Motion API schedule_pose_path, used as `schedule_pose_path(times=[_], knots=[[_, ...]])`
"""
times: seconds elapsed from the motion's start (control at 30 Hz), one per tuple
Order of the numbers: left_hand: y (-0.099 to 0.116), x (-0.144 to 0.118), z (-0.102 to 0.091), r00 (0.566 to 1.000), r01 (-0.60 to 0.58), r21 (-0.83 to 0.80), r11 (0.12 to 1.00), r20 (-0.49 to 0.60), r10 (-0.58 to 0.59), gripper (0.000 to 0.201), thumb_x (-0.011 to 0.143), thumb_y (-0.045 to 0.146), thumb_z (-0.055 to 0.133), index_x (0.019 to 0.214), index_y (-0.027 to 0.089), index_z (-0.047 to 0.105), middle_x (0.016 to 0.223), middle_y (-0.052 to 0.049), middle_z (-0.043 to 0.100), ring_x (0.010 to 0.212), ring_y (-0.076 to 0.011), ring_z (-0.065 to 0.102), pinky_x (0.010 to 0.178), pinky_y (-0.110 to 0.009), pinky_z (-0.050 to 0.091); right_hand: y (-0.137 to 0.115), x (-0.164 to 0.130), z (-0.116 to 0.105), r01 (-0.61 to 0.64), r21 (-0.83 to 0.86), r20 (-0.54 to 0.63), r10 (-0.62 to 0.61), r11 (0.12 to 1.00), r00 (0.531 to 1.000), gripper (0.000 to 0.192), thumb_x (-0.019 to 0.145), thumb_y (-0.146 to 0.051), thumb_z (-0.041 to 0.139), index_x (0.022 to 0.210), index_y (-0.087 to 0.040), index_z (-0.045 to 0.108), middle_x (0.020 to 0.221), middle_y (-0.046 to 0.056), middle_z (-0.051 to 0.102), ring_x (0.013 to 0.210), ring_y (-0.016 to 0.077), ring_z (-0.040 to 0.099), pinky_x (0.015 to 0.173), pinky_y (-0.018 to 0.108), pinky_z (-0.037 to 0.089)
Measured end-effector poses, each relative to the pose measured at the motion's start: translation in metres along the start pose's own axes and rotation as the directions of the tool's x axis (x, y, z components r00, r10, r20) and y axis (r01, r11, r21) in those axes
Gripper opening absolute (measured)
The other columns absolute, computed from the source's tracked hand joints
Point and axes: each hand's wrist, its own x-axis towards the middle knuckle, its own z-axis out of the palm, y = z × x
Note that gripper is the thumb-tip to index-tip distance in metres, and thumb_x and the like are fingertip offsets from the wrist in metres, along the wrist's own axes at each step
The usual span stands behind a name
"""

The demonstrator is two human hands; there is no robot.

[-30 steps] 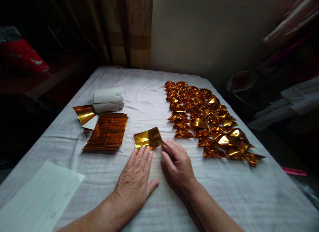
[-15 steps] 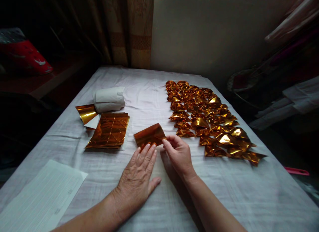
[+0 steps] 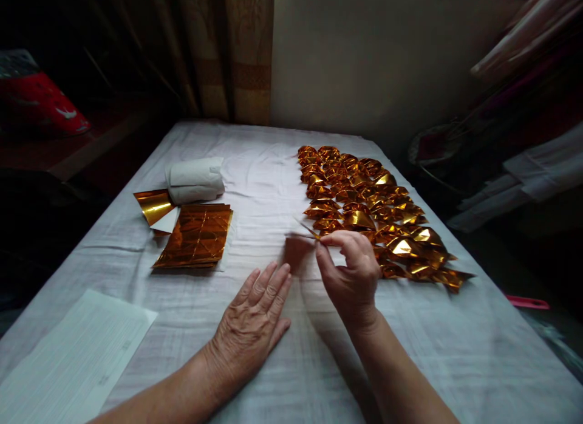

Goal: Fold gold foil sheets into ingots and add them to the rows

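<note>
Forearms enter from 6 o'clock onto a white tablecloth (image 3: pixel 455 351). Printed paper sheet (image 3: pixel 77 357) lies at 8 o'clock, near the table edge, well apart from both hands. Left hand (image 3: pixel 252 324) rests flat, palm down, fingers spread and pointing toward 1 o'clock, gripping nothing, touching only cloth. Right hand (image 3: pixel 353 275) sits just right of it, raised a little, thumb and forefinger pinched on a gold foil sheet (image 3: pixel 306 231); sheet is seen nearly edge-on, sticking out toward 10 o'clock from the fingertips, off the cloth, with a shadow under it. Rest of right hand curled loosely. At 9 o'clock from the right hand, well apart, a flat stack of gold foil sheets (image 3: pixel 195 237), creased. Touching its far-left corner, a loose folded foil piece (image 3: pixel 155 208) showing a white underside. Just behind the stack, a white roll of cloth or paper (image 3: pixel 195 180), can't tell which. At 1 o'clock from the right hand, rows of folded gold foil pieces (image 3: pixel 368 211) running far to near, nearest ones just beside the knuckles. Far: curtain (image 3: pixel 228 53) at 12 o'clock, red object (image 3: pixel 40 111) at 10 o'clock.
</note>
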Motion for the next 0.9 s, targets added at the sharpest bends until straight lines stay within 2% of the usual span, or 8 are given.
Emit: schedule_pose_path(times=[0.07, 0.2, 0.3, 0.4, 0.57, 0.77, 0.83, 0.9], knots=[[0.001, 0.000, -0.001, 1.000, -0.006, 0.006, 1.000, -0.013, 0.006, 0.058, 0.094, 0.041, 0.054, 0.144, 0.014, 0.046, 0.151, -0.007, 0.046, 0.146, -0.0233, 0.030, 0.125, -0.037, 0.011, -0.003, -0.005, 0.003, 0.112, -0.063, 0.096, -0.106, 0.992, 0.990, 0.012, 0.091, -0.022, 0.057, 0.083, -0.024, 0.066, 0.084, 0.005, 0.068, 0.083, 0.0207, 0.061, 0.079, 0.035, 0.049], [-0.001, -0.001, -0.003, 0.999, 0.040, 0.003, 0.999, -0.027, -0.040, 0.063, 0.093, 0.042, 0.054, 0.146, 0.011, 0.041, 0.151, -0.012, 0.045, 0.146, -0.0269, 0.029, 0.123, -0.042, 0.015, -0.009, -0.020, 0.014, 0.208, -0.110, 0.225, -0.179, 0.972, 0.958, 0.017, 0.091, -0.020, 0.056, 0.078, -0.023, 0.066, 0.080, 0.005, 0.067, 0.079, 0.0204, 0.057, 0.076, 0.035, 0.045], [-0.008, 0.000, -0.003, 0.997, 0.078, -0.018, 0.997, -0.014, -0.078, 0.064, 0.093, 0.041, 0.053, 0.148, 0.011, 0.039, 0.152, -0.014, 0.043, 0.145, -0.0297, 0.030, 0.122, -0.047, 0.018, -0.012, -0.028, 0.020, 0.238, -0.063, 0.292, -0.210, 0.969, 0.933, 0.019, 0.091, -0.021, 0.056, 0.076, -0.024, 0.067, 0.078, 0.003, 0.067, 0.081, 0.0193, 0.058, 0.079, 0.034, 0.043], [-0.020, 0.003, -0.002, 0.995, 0.103, -0.036, 0.994, 0.000, -0.103, 0.054, 0.096, 0.031, 0.048, 0.146, 0.012, 0.043, 0.150, -0.013, 0.046, 0.143, -0.0288, 0.036, 0.119, -0.048, 0.024, -0.012, -0.032, 0.024, 0.255, 0.057, 0.350, -0.259, 0.965, 0.900, 0.019, 0.094, -0.021, 0.053, 0.083, -0.023, 0.068, 0.085, 0.003, 0.071, 0.089, 0.0175, 0.061, 0.084, 0.032, 0.044], [-0.033, 0.008, -0.002, 0.991, 0.133, -0.125, 0.983, -0.008, -0.135, 0.036, 0.099, 0.028, 0.044, 0.130, 0.018, 0.059, 0.135, -0.008, 0.061, 0.130, -0.0274, 0.050, 0.114, -0.049, 0.030, -0.011, -0.036, 0.026, 0.289, 0.267, 0.397, -0.378, 0.919, 0.836, 0.022, 0.097, -0.019, 0.047, 0.090, -0.022, 0.068, 0.090, 0.004, 0.073, 0.082, 0.0145, 0.065, 0.079, 0.027, 0.050], [-0.040, 0.014, -0.004, 0.988, 0.145, -0.223, 0.964, -0.010, -0.151, 0.019, 0.097, 0.026, 0.051, 0.105, 0.022, 0.068, 0.102, -0.003, 0.072, 0.098, -0.0199, 0.062, 0.103, -0.043, 0.040, -0.011, -0.040, 0.028, 0.220, 0.364, 0.392, -0.363, 0.905, 0.845, 0.021, 0.099, -0.023, 0.047, 0.103, -0.021, 0.067, 0.092, 0.006, 0.073, 0.083, 0.0142, 0.067, 0.074, 0.025, 0.055], [-0.043, 0.016, -0.004, 0.989, 0.141, -0.215, 0.966, -0.012, -0.147, 0.016, 0.096, 0.026, 0.053, 0.095, 0.023, 0.069, 0.095, -0.001, 0.072, 0.091, -0.0179, 0.063, 0.099, -0.040, 0.042, -0.008, -0.040, 0.029, 0.232, 0.349, 0.400, -0.368, 0.908, 0.839, 0.021, 0.097, -0.023, 0.050, 0.111, -0.021, 0.066, 0.098, 0.007, 0.073, 0.092, 0.0155, 0.067, 0.082, 0.028, 0.056], [-0.046, 0.017, -0.004, 0.990, 0.130, -0.184, 0.974, -0.028, -0.137, 0.017, 0.096, 0.025, 0.052, 0.091, 0.023, 0.068, 0.092, -0.001, 0.072, 0.089, -0.0174, 0.063, 0.098, -0.040, 0.042, -0.003, -0.040, 0.028, 0.283, 0.310, 0.416, -0.397, 0.908, 0.818, 0.028, 0.094, -0.023, 0.055, 0.120, -0.020, 0.064, 0.111, 0.009, 0.072, 0.109, 0.0191, 0.064, 0.097, 0.036, 0.052]])
